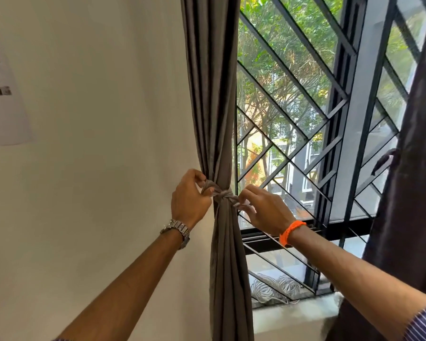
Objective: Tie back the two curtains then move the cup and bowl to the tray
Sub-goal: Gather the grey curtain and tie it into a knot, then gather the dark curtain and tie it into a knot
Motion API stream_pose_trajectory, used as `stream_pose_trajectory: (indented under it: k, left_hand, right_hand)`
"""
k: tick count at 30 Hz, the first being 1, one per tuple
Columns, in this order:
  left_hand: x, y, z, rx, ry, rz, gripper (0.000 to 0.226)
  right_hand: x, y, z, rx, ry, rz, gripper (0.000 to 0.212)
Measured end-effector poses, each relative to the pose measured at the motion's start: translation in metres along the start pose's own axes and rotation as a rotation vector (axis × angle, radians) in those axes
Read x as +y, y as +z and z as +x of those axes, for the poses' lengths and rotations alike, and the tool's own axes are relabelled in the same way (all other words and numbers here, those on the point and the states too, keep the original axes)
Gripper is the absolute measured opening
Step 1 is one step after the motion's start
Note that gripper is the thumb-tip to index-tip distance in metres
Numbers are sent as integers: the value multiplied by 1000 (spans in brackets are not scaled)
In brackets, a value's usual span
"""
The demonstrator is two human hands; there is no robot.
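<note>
I see my left hand (191, 195) and right hand (266, 209) each pinching an end of the grey fabric tie-back (222, 193) — knotted round the gathered grey pleated curtain (212, 94).

Left hand (190, 194), right hand (266, 210) on tie (223, 193)

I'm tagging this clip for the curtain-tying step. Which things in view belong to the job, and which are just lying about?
Job: grey curtain; tie-back knotted round it; left hand and right hand, each pinching an end; second curtain at the right edge.
Just there: paper on the wall; coiled white cable on the sill; window grille.
</note>
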State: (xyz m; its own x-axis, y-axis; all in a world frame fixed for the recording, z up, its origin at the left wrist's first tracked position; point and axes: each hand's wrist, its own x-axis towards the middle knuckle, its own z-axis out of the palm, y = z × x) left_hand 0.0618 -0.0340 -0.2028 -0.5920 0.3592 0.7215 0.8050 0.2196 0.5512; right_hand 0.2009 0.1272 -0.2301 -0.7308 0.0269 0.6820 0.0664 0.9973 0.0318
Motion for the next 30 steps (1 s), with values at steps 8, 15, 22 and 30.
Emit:
stream_pose_trajectory:
  k: [8, 15, 22, 30]
  left_hand:
    - [21, 19, -5, 108, 586, 453, 23]
    - [50, 53, -4, -85, 719, 309, 31]
    - [88, 96, 16, -128, 644, 350, 72]
    - [137, 142, 46, -73, 684, 446, 94]
  right_hand:
    - [-1, -18, 9, -10, 34, -111, 20]
    - [19, -30, 8, 28, 100, -190, 23]
    - [61, -58, 3, 43, 289, -369, 52]
    - [108, -107, -11, 99, 469, -491, 60]
